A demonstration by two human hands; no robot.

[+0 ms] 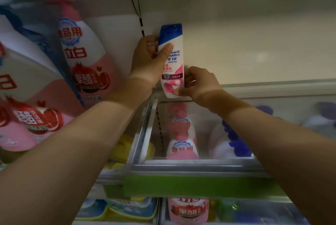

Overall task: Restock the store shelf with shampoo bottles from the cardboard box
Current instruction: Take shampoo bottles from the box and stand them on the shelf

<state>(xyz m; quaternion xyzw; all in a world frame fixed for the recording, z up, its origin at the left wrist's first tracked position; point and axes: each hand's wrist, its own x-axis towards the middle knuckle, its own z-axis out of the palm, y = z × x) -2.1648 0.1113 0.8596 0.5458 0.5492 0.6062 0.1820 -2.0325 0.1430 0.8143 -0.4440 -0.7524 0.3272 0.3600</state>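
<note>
A white shampoo bottle (172, 61) with a blue cap and pink label stands upright at the back left corner of the upper shelf (254, 86). My left hand (148, 59) grips its upper body, thumb across the front. My right hand (197, 83) pinches the bottle's lower right edge near its base. The cardboard box is out of view.
Large pink-and-white detergent bottles (85, 52) crowd the left side. A clear shelf panel with a green front strip (190, 186) lies below my arms, with more bottles (181, 144) under it. The shelf stretches bare to the right of the shampoo bottle.
</note>
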